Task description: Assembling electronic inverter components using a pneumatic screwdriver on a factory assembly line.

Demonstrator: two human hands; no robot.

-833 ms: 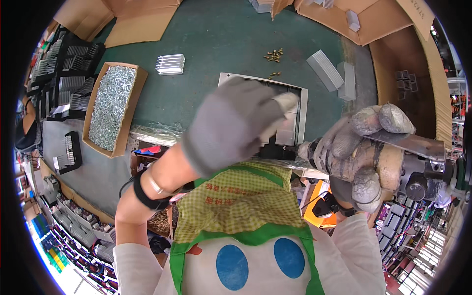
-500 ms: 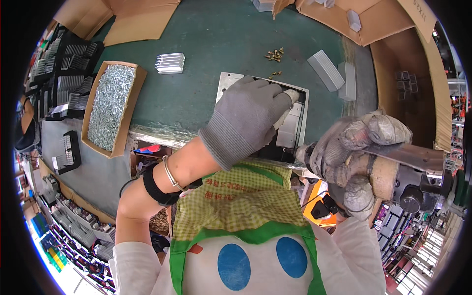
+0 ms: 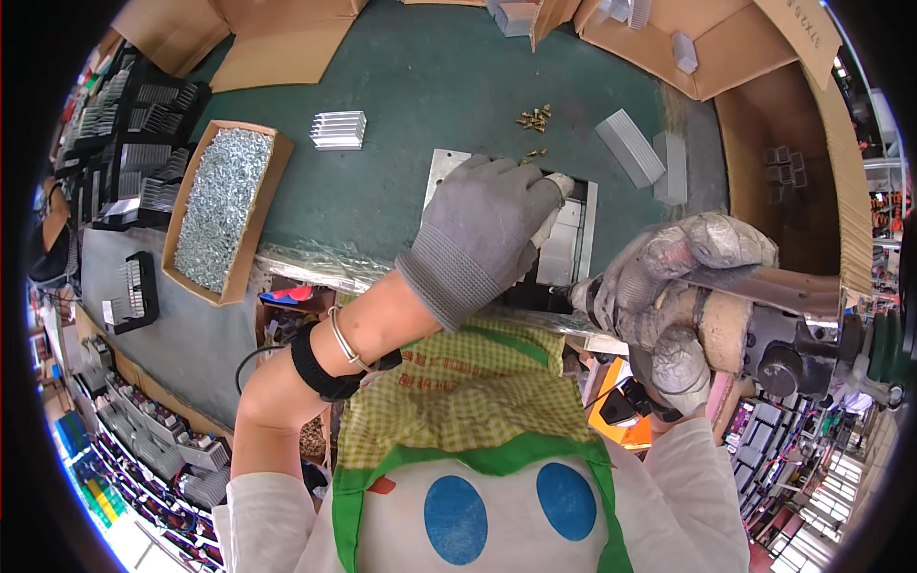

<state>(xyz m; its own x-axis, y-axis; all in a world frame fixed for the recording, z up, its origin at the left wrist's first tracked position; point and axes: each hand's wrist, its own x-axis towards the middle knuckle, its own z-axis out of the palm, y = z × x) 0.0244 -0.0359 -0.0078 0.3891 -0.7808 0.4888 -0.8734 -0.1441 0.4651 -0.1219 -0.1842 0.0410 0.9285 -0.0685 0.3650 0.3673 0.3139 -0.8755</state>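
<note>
A shallow metal housing (image 3: 589, 224) with a dark inside and pale plates lies at the bench's near edge. Over it rests my left hand (image 3: 492, 224) in a grey glove, fingers curled down and closed. The palm and most fingertips are hidden, so what they pinch does not show. In my right hand (image 3: 669, 286), gloved and wrapped with worn tape, is a power screwdriver (image 3: 781, 368), held sideways with the fingers around it. Its tip points left at the housing's near right corner; whether it touches a screw is too small to tell.
Brass-coloured screws (image 3: 537, 118) lie loose beyond the housing. A carton of small silvery parts (image 3: 280, 162) stands left. Finned heat sinks (image 3: 338, 131) sit on the green bench (image 3: 420, 67), with grey metal blocks (image 3: 630, 148) at right. Open cardboard boxes (image 3: 707, 57) border the far right.
My right hand has moved slightly left with the screwdriver, toward the housing. My left hand stays on the housing. The whole view has shifted a little.
</note>
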